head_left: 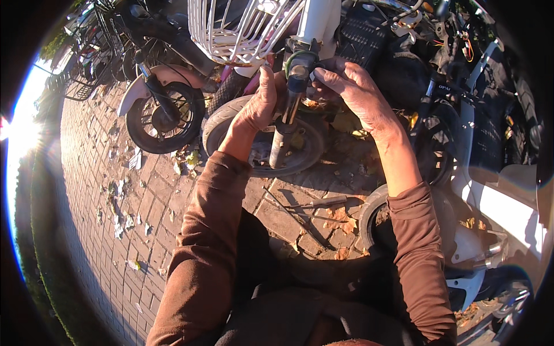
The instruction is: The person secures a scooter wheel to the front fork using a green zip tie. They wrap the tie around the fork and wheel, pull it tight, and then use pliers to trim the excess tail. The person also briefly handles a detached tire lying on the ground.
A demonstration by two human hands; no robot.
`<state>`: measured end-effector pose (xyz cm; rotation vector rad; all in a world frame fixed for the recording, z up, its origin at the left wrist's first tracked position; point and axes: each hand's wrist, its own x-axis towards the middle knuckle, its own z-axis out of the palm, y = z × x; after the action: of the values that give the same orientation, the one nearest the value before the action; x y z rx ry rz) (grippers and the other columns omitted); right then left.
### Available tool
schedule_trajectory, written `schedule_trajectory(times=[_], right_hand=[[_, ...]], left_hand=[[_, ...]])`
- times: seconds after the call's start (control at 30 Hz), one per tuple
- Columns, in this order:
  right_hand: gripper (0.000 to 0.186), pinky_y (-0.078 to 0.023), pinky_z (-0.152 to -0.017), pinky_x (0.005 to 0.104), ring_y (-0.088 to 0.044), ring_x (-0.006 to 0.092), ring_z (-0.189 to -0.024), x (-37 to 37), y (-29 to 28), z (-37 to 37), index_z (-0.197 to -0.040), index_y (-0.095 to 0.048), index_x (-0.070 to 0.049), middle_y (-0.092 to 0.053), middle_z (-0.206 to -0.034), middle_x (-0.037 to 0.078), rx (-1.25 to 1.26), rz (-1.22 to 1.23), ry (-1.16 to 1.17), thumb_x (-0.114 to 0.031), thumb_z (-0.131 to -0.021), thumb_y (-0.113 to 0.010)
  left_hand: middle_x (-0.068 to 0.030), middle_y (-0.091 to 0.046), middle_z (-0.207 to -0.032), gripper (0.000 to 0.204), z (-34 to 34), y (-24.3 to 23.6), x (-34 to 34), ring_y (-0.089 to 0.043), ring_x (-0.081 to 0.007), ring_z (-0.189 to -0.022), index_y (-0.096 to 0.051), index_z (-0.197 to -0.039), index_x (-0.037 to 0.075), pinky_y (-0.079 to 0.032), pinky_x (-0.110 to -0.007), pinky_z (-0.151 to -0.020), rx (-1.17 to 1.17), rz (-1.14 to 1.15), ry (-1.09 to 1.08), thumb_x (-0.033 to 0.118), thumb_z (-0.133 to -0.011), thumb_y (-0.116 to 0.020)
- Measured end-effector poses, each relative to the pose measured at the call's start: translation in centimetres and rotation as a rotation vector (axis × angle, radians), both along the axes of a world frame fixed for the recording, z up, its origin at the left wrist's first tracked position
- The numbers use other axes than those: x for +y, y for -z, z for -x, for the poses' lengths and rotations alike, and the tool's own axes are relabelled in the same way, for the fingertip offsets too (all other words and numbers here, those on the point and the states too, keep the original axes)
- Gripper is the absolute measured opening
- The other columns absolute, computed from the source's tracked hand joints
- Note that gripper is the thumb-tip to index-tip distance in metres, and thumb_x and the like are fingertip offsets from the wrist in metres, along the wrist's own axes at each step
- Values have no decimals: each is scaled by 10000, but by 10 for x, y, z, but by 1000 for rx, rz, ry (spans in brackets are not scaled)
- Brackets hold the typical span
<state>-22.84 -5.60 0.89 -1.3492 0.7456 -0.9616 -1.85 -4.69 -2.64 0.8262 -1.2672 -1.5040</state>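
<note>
In front of me stands a two-wheeler's front fork (291, 112), with a dark clamp on its upper part and a greenish loop (301, 59) around that. My left hand (261, 104) is beside the fork leg, thumb stretched up; its other fingers pass behind the leg and are mostly hidden. On the other side, my right hand (355, 92) is closed, thumb and curled fingers together against the clamp (299, 70). Whatever lies between those fingers is too hidden to make out. Below is the front wheel (300, 164), standing on the paving behind the fork leg.
On the paving before me lie a screwdriver (329, 202) and a thin dark bar (300, 220), among dry leaves. A white basket (231, 43) hangs above left. Another two-wheeler's wheel (165, 118) stands left; a tyre (372, 216) and white body panels (502, 205) are at right.
</note>
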Motion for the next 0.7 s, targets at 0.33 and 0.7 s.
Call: schedule_trajectory(times=[0.33,0.7], right_hand=[[262,-486,-781,259,-581,89,-857,0,6,-8,-1059,-669,-23,-649,-977,28,60,261,131,-255,-939,-680],[257,-476,-836,305,-575,133,-920,4,4,-8,-1078,-648,5,-640,-1001,80,71,133,112,-211,-939,-657]], left_hand=[[-41,-654,-989,533,12,6,-8,-618,-114,-879,-579,-1230,73,-528,-301,-752,-227,98,-201,491,-1073,-290],[-61,-582,-1161,462,18,17,-17,-566,-123,-1032,-461,-1363,62,-506,-292,-868,32,-177,-255,412,-1088,-335]])
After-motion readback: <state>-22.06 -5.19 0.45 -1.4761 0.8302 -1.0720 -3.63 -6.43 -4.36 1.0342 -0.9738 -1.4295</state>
